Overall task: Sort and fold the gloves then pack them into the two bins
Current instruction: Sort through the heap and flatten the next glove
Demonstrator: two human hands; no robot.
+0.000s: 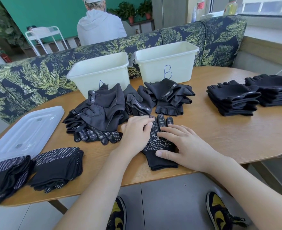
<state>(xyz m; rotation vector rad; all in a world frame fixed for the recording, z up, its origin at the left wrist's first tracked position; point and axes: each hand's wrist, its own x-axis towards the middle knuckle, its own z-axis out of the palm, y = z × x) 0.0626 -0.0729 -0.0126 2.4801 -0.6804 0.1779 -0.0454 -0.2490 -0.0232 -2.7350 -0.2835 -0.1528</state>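
Left hand [135,130] lies flat, fingers straight, on the dotted glove [158,143] spread on the surface [219,138] before the bins [166,63]; right hand [183,145] presses it flat too, neither grip closed. Soft, limp, light; best taken by the cuff

Both forearms bare, no sleeves in view, no watch, rings or bracelets. Left hand [135,130] and right hand [185,145] uncovered, fingernails short and unpainted. Low-top sneakers on both feet: left shoe [118,214] black with yellow panels; right shoe [219,211] the same black and yellow, dark laces showing, pale edge along the sole. Legs and clothing above the shoes not visible.
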